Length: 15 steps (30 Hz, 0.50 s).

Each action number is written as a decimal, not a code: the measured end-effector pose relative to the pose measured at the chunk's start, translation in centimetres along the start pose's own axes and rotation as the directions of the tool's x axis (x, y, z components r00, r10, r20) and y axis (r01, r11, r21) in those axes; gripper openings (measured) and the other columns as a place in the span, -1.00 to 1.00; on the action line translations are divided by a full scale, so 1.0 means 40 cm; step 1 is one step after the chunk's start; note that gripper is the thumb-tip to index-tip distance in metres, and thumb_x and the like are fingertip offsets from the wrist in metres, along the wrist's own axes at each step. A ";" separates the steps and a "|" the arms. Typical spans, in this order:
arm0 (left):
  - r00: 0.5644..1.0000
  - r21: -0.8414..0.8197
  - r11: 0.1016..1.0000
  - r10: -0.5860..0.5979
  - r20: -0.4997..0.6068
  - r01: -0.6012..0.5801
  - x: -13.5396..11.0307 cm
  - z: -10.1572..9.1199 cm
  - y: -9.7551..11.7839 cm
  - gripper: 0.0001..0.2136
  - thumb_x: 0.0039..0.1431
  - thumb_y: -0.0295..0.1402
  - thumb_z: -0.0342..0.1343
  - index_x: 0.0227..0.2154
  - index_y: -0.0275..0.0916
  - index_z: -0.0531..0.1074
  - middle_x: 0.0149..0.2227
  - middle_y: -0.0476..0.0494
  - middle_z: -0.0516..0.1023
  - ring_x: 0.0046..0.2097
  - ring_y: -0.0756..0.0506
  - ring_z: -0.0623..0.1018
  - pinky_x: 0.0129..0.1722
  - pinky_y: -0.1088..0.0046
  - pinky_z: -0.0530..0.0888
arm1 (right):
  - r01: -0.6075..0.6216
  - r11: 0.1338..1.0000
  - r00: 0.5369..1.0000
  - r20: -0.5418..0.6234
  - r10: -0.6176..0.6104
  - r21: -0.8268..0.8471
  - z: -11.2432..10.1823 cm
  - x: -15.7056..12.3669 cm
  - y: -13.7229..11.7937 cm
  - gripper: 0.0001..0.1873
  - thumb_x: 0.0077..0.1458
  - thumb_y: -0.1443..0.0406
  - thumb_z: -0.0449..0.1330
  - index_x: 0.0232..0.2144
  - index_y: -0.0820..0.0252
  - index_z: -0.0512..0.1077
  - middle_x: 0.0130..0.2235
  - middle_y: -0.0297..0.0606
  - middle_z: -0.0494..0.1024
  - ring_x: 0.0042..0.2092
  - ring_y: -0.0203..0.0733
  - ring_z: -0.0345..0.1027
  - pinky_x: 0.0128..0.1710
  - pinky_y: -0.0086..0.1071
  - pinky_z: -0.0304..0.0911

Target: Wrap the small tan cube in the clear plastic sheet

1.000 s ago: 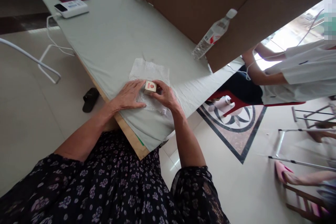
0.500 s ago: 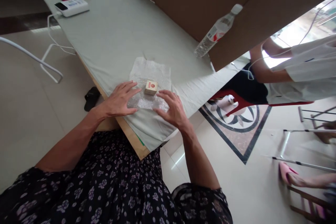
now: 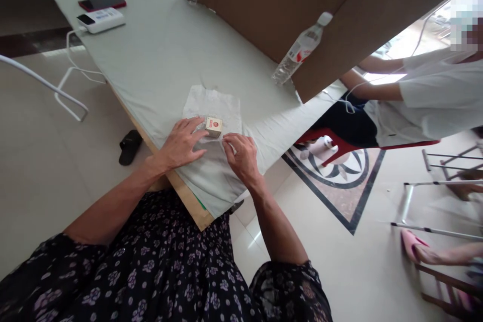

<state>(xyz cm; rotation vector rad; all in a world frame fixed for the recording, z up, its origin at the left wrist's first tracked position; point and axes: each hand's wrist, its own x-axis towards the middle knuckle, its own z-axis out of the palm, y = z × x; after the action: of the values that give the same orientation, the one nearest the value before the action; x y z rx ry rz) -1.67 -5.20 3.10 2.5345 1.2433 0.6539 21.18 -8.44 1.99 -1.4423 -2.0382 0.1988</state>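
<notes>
A small cream carton (red printing marks its top face) sits on a translucent sheet of bubble wrap. The sheet lies crinkled and spread out beyond the carton on the tabletop; its near edge is hard to make out.

Shiny pale floor tiles surround the cloth-covered table. Beyond its right edge are a red chair, a patterned floor inlay and bright light.
</notes>
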 end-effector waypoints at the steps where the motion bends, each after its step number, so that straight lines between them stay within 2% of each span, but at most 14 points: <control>1: 0.999 -0.016 0.999 -0.033 -0.032 0.032 0.013 0.004 0.005 -0.73 0.21 -0.30 0.23 -0.03 -0.17 0.59 0.36 -0.32 0.42 0.39 -0.38 0.39 0.38 -0.10 0.30 | -0.003 1.000 1.000 0.000 0.003 0.009 -0.004 0.007 -0.001 -0.81 0.36 0.26 0.11 -0.26 0.06 0.52 -0.07 -0.18 0.72 -0.05 -0.02 0.57 0.00 -0.11 0.31; 4: 0.988 -0.108 0.989 -0.110 -0.105 0.099 0.053 0.016 0.014 -0.90 0.26 -0.33 0.18 -0.26 -0.18 0.58 0.25 -0.27 0.55 0.29 -0.31 0.51 0.34 -0.02 0.39 | -0.016 0.998 1.000 0.002 0.016 0.059 -0.010 0.037 0.002 -0.84 0.34 0.24 0.15 -0.30 0.06 0.50 -0.02 -0.15 0.70 0.01 -0.01 0.57 0.03 -0.10 0.35; 6: 0.982 -0.178 0.977 -0.139 -0.130 0.115 0.074 0.021 0.013 -0.88 0.28 -0.33 0.15 -0.35 -0.17 0.55 0.18 -0.24 0.62 0.23 -0.26 0.56 0.30 0.02 0.44 | -0.041 0.991 0.999 0.014 0.039 0.126 -0.008 0.062 0.012 -0.85 0.32 0.21 0.16 -0.30 0.05 0.48 0.04 -0.13 0.67 0.06 -0.01 0.55 0.06 -0.10 0.39; 11: 0.972 -0.295 0.942 -0.203 -0.120 0.160 0.110 0.024 0.003 -0.84 0.32 -0.28 0.08 -0.34 -0.18 0.49 0.05 -0.23 0.68 0.06 -0.19 0.64 0.05 0.20 0.57 | -0.112 0.940 0.993 0.017 0.113 0.322 0.013 0.114 0.043 -0.83 0.26 0.14 0.17 -0.33 0.05 0.44 0.02 -0.13 0.68 0.02 -0.07 0.57 0.05 -0.14 0.46; 15: 0.974 -0.343 0.921 -0.215 -0.063 0.181 0.138 0.015 -0.010 -0.84 0.29 -0.24 0.11 -0.30 -0.19 0.49 -0.02 -0.22 0.70 0.00 -0.19 0.66 -0.09 0.29 0.56 | -0.204 0.882 0.975 0.003 0.224 0.425 0.030 0.120 0.049 -0.81 0.21 0.13 0.17 -0.39 0.06 0.42 -0.06 -0.16 0.71 -0.04 -0.08 0.59 0.01 -0.17 0.47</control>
<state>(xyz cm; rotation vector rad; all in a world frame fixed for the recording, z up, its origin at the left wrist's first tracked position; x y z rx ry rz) 1.32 -0.58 4.00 2.0898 1.2754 0.8705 21.07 -3.13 2.07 -1.3695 -1.6595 0.6544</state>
